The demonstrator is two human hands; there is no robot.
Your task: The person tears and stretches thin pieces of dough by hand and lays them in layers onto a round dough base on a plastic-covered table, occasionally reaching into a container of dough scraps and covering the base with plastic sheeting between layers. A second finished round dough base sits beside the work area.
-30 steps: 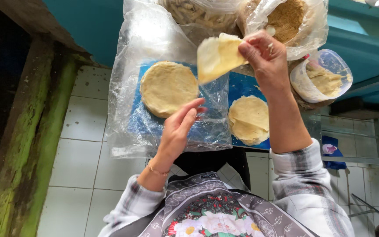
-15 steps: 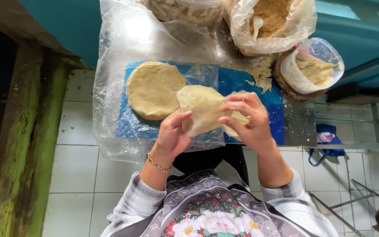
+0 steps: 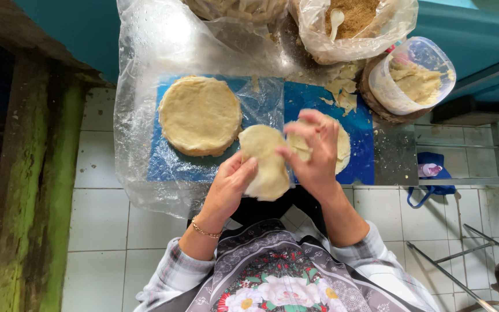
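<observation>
Dough round [image 3: 265, 162], thin and pale, is held over the near edge of the blue board [image 3: 324, 104], the left hand [image 3: 229, 185] cupping it from below with fingers together and the right hand [image 3: 313, 153] pinching its right edge. A stacked pile of rounds [image 3: 200, 115] sits left under clear plastic; another round seems to lie behind the right hand.

White square floor tiles [image 3: 105, 219] lie below in daylight. A mossy green wooden post [image 3: 36, 190] stands left, beside a teal wall [image 3: 76, 29].
</observation>
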